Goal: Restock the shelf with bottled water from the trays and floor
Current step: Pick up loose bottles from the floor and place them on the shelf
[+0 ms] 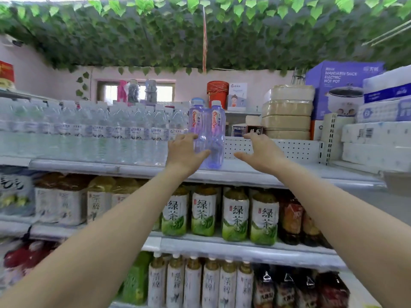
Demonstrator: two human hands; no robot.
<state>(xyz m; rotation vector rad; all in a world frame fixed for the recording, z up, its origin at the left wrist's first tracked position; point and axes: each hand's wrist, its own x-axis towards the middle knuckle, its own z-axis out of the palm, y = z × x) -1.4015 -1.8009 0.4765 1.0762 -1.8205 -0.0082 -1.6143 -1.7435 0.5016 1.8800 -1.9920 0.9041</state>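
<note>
Two purple-tinted water bottles point(213, 132) with red-and-white labels stand upright side by side on the top shelf point(255, 172). My left hand point(184, 152) is against their left side, fingers spread and thumb reaching across the front of the lower bottle body. My right hand point(260, 152) hovers to their right with fingers spread, not touching them. A long row of clear water bottles point(95, 132) fills the top shelf to the left of the purple pair.
A perforated white back panel point(289, 147) stands behind bare shelf space to the right. Stacked wrapped packs point(287, 112), a hot-pot box point(342, 85) and tissue packs point(378, 134) sit further right. Green tea bottles point(222, 214) fill the shelf below.
</note>
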